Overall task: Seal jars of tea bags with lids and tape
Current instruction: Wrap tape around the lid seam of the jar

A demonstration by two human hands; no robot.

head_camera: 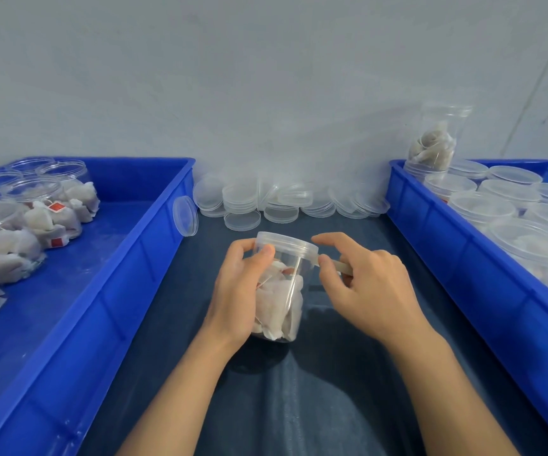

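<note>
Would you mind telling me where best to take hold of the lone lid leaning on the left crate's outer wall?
Probably by its rim. The lid stands on edge against the left crate, flat face outward, so pinch the top of the rim from above, fingers on either face. The left hand is nearer but now holds the jar.

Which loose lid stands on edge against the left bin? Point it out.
The single lid leaning on the left blue bin; the other lids lie heaped by the wall.
</note>
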